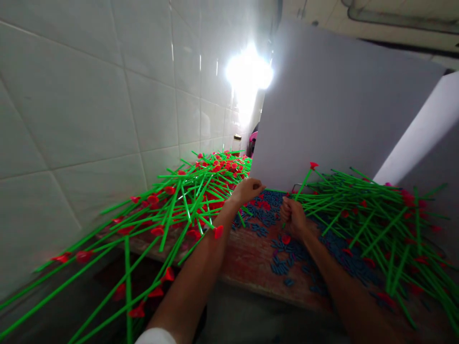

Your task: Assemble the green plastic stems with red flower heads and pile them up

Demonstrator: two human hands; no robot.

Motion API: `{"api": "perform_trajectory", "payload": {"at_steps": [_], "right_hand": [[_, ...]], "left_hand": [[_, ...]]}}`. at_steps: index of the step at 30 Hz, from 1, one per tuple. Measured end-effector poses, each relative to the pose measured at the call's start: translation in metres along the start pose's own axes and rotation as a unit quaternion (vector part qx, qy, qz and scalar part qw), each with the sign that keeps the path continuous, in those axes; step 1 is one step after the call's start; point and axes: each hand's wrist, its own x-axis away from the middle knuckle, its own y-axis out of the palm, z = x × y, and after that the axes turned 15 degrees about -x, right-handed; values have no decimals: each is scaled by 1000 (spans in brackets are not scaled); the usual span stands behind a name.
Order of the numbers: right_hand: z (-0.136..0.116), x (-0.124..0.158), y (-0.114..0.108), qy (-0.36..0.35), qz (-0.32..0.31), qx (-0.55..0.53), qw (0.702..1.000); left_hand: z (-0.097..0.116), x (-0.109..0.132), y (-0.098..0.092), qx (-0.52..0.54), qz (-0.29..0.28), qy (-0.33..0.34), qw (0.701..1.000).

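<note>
My right hand [293, 216] is closed around a thin green stick [304, 182], which stands tilted with a red cup-shaped tip at its upper end. My left hand [247, 190] is pinched shut to its left, over the edge of a spread of small dark blue pieces [258, 229]. What those fingers hold, if anything, is too small to make out. Under both hands, the blue pieces and a few red cups [264, 205] lie on a worn reddish wooden table [247, 260].
Green sticks with red cups [193, 191] are heaped at left, some overhanging the table's front edge. Another heap of green sticks [380, 224] lies at right. A pale panel [333, 105] stands behind, a tiled wall [89, 95] at left, and a jar [236, 142] at the back.
</note>
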Motion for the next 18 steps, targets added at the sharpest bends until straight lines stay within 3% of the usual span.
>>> {"api": "perform_trajectory", "payload": {"at_steps": [7, 13, 15, 18], "right_hand": [[12, -5, -7, -1, 16, 6, 1000], [23, -7, 1, 46, 11, 175, 983], [13, -16, 2, 52, 28, 155, 986], [-35, -28, 1, -1, 28, 30, 999]], "left_hand": [[-8, 3, -10, 7, 6, 5, 1000], [-14, 3, -15, -55, -22, -9, 998], [-16, 2, -14, -70, -24, -13, 997], [-22, 1, -11, -76, -40, -6, 996]]}}
